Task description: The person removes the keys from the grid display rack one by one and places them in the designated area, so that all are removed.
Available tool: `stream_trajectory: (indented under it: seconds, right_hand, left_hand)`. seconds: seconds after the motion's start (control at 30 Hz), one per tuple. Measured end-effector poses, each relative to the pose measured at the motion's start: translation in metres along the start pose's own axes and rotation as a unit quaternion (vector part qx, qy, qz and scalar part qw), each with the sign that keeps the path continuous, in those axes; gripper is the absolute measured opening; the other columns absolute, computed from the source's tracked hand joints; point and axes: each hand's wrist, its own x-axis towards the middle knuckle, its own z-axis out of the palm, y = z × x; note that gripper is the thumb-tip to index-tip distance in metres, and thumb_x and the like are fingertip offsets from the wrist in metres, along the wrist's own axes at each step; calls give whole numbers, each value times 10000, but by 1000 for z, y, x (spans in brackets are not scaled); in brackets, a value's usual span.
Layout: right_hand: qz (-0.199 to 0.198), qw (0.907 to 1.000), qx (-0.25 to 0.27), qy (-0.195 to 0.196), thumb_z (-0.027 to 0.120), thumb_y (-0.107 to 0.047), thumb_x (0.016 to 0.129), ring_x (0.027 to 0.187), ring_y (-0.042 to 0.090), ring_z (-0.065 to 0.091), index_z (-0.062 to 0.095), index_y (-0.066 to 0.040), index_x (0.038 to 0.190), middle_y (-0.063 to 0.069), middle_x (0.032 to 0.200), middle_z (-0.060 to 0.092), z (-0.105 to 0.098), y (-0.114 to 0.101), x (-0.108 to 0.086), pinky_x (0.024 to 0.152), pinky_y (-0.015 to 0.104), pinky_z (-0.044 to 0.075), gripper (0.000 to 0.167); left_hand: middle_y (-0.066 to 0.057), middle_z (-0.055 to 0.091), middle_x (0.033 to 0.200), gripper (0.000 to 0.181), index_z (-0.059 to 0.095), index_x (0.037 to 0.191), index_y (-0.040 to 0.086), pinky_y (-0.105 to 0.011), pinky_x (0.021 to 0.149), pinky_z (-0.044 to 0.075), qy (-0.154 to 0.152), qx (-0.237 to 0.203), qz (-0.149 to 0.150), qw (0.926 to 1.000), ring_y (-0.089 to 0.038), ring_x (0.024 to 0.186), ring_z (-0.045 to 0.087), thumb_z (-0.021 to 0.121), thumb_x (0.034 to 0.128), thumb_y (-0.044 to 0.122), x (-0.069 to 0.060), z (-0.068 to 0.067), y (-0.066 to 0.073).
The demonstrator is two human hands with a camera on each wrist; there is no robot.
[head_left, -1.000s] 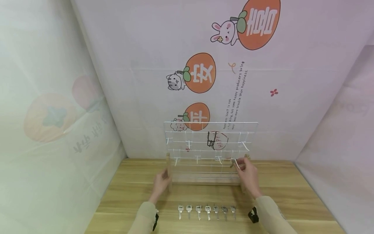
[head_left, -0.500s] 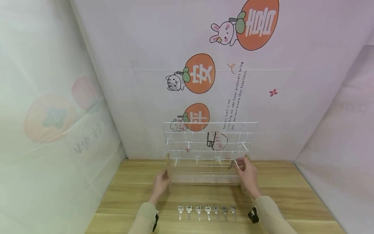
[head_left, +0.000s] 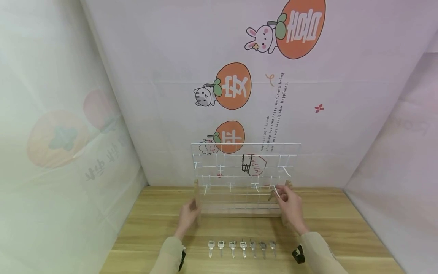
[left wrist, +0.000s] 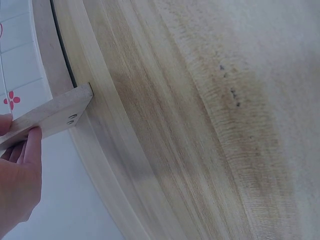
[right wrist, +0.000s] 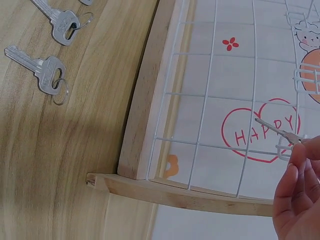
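Observation:
A white wire grid rack (head_left: 246, 144) stands upright in a wooden frame, with several small white hooks along its wires. My left hand (head_left: 188, 217) grips the frame's left wooden post (left wrist: 60, 112), thumb on one side and fingers on the other. At the lower right of the grid, my right hand (head_left: 291, 206) pinches a silver key (right wrist: 275, 129) by its head end, the blade pointing left. The key is beside the rightmost lower hook (head_left: 276, 191); whether its ring is on that hook is hidden by my fingers. Several silver keys (head_left: 243, 245) lie in a row before the rack.
The wood-grain table (head_left: 154, 228) runs up to a printed white cloth backdrop (head_left: 164, 125), with cloth walls on both sides. A black wire piece (head_left: 247, 163) hangs on the upper grid. Black straps (head_left: 298, 254) sit at the sleeves.
Both hands stay in nearly the same place. The key in my right hand has shifted and tilted slightly at the lower right hook.

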Motion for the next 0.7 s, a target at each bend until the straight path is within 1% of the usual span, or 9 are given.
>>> stream_trajectory:
  seconds: [0.2, 0.33, 0.47, 0.7]
  right_hand:
    - [-176, 9998, -33, 40, 726, -43, 865, 661, -28, 574, 703, -35, 1072, 146, 905, 748, -5, 0, -3, 595, 139, 523, 209]
    - [-173, 9998, 64, 52, 720, -27, 865, 668, -46, 576, 707, -47, 1069, 136, 918, 750, -6, 1, -6, 605, 139, 525, 206]
    - [-196, 9996, 181, 117, 702, 12, 857, 638, -48, 558, 710, -48, 1025, 144, 913, 753, -7, 1, -7, 577, 135, 513, 178]
    - [-613, 9972, 197, 385, 693, 57, 834, 591, -75, 547, 718, -35, 931, 156, 855, 759, -10, -2, -9, 549, 75, 484, 136]
  left_hand:
    - [-330, 592, 1310, 454, 518, 1334, -125, -549, 1026, 528, 4, 43, 22, 10000, -478, 1218, 591, 634, 915, 5, 0, 1, -2]
    - [-323, 599, 1307, 445, 525, 1330, -120, -539, 1029, 530, 49, 99, -10, 9999, -468, 1216, 597, 633, 914, -5, 1, 1, -4]
    - [-322, 599, 1307, 443, 531, 1326, -117, -547, 1036, 522, 71, 69, -9, 10000, -471, 1218, 595, 637, 911, -4, 1, 1, -4]
    - [-320, 594, 1317, 459, 519, 1339, -119, -550, 1036, 521, 25, 78, 51, 10000, -473, 1223, 590, 640, 915, 9, 0, 0, -3]
